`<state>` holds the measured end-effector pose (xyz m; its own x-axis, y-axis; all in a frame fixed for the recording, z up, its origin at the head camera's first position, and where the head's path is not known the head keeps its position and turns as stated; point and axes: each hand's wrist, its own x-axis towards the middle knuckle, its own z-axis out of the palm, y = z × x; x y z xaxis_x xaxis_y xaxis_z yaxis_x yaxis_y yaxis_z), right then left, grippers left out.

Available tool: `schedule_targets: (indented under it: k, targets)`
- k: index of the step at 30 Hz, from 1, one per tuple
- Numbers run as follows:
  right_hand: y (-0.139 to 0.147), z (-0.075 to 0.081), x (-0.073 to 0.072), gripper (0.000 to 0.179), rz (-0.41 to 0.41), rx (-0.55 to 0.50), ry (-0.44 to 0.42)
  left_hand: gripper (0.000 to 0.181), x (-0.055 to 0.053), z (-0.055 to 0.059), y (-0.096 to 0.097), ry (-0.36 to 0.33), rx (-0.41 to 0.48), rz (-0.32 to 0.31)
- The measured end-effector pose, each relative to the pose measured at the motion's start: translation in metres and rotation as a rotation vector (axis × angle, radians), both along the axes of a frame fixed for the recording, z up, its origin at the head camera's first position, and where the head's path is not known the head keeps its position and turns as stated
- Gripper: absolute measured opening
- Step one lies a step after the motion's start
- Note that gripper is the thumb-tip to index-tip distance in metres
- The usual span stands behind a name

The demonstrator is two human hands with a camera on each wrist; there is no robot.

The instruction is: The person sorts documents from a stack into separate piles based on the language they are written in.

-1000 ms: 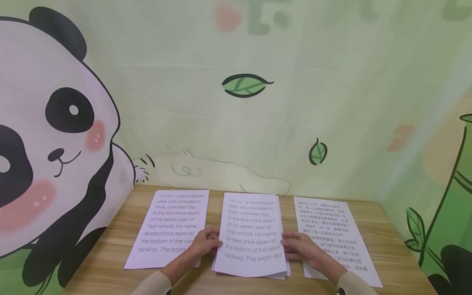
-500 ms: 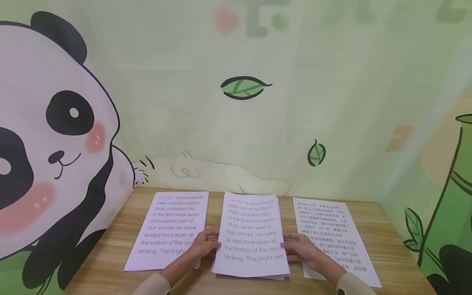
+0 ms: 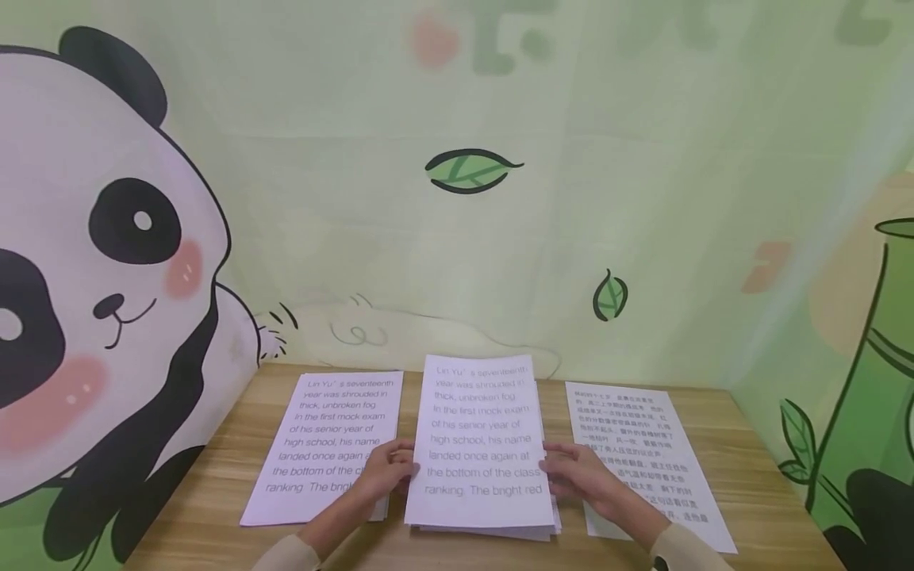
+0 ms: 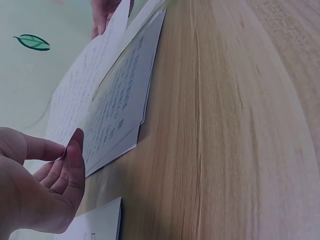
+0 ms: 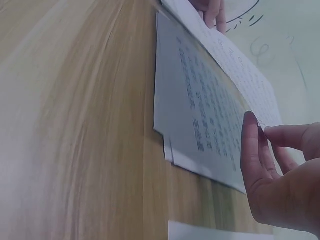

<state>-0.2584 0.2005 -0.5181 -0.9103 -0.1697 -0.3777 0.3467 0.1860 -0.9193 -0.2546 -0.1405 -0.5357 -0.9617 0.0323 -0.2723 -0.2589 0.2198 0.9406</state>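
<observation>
Both hands hold one printed sheet of paper (image 3: pixel 478 444) by its two long sides, lifted above the middle stack of paper (image 4: pixel 117 107). My left hand (image 3: pixel 389 469) pinches its left edge between thumb and fingers, as the left wrist view shows up close. On the opposite edge my right hand (image 3: pixel 574 472) pinches likewise, seen near in the right wrist view. The raised sheet bears large English text. Under it, the stack's lower and right edges peek out slightly uneven, with print on its top page.
To the left lies a stack of English-text pages (image 3: pixel 314 444), partly behind the left forearm. A sheet with Chinese text (image 3: pixel 643 444) lies at the right, under the right forearm. All rest on a wooden table (image 3: pixel 214 539) against a panda-printed backdrop (image 3: pixel 357 198).
The top sheet of the middle stack has come up off it and shifted slightly left, both hands moving with it. The side papers stay put.
</observation>
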Motion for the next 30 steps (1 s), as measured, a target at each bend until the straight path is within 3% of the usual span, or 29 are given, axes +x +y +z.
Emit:
schedule_targets:
  k: [8,23,30]
  targets:
    - [-0.012,0.0,0.001,0.064,-0.07,-0.07,0.024,0.048,0.0,0.0,-0.009,0.004,-0.013,0.054]
    - [-0.043,-0.002,-0.007,0.061,-0.022,-0.18,0.039,0.049,0.004,0.007,-0.04,-0.024,-0.049,0.11]
    - [-0.061,-0.004,-0.009,0.06,-0.001,-0.174,0.016,0.049,0.006,0.008,-0.056,-0.043,-0.036,0.14]
